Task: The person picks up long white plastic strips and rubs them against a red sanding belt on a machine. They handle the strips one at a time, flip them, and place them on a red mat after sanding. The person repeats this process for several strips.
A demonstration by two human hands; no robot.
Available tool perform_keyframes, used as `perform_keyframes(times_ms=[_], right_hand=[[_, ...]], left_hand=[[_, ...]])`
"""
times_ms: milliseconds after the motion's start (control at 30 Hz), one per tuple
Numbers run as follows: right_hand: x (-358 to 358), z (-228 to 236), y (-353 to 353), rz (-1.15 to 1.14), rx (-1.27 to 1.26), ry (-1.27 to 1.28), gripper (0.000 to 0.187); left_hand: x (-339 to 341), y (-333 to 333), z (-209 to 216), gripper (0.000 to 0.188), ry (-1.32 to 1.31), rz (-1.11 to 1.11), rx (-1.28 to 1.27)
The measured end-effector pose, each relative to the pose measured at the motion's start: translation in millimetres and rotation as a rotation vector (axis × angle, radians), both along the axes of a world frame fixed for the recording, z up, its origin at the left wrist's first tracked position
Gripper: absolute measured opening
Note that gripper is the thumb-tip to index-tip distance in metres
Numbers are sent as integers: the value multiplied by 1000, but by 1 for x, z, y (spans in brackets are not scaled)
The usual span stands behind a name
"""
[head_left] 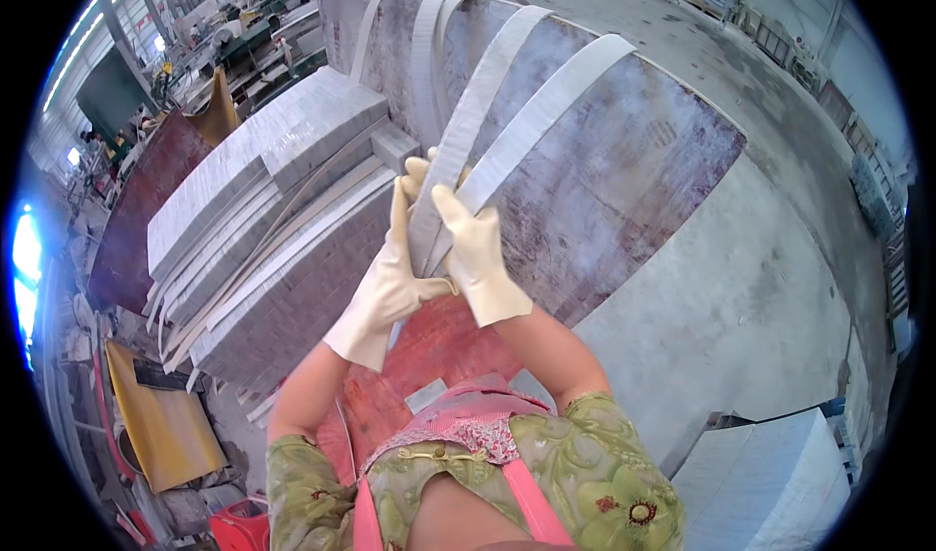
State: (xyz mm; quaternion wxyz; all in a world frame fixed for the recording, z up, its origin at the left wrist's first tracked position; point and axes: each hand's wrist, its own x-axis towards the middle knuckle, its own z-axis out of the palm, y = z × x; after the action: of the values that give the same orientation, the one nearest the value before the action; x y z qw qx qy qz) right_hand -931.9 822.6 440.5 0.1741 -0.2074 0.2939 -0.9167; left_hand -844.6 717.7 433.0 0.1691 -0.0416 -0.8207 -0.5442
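Long pale grey strips (570, 93) stretch away from my hands over a large stained board (604, 190). My gloved left hand (378, 283) presses along the left side of the near strip ends, fingers straight and thumb underneath. On the other side, my gloved right hand (480, 258) grips the same ends, its thumb lying across a strip. Two strips meet between the gloves, side by side. Farther left, more grey strips (425, 49) rest against the board, apart from my hands. Both gloves are cream-coloured. Some fingertips are hidden behind the strips.
Left of the board stands a stack of grey slabs and strips (283, 127). A reddish surface (439, 336) lies below my hands. A yellow panel (161, 419) and a red container (241, 527) are at lower left, a pale block (770, 478) at lower right.
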Motion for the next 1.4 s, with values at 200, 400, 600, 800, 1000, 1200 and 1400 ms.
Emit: perform_keyframes(times_ms=[200,400,600,800,1000,1200,1400], right_hand=[[48,-41,-22,44,162,-37,51],[26,-4,-25,-177,48,-94,37],[-22,-4,-29,-93,181,-56,35],[-34,-27,-45,-229,378,-22,31],[-1,-60,-83,-163,516,-100,27],[55,-176,-68,-11,473,-360,34],[117,-326,-68,181,549,-750,37]], left_hand=[[51,-11,-25,106,-431,339,-432],[171,-97,-61,91,-593,302,-836],[276,-146,-129,87,-508,284,-893],[314,-159,-136,64,-563,286,-615],[345,-193,-151,49,-787,114,-119],[416,-239,-243,29,-860,417,-607],[507,-215,-311,33,-1124,434,-685]])
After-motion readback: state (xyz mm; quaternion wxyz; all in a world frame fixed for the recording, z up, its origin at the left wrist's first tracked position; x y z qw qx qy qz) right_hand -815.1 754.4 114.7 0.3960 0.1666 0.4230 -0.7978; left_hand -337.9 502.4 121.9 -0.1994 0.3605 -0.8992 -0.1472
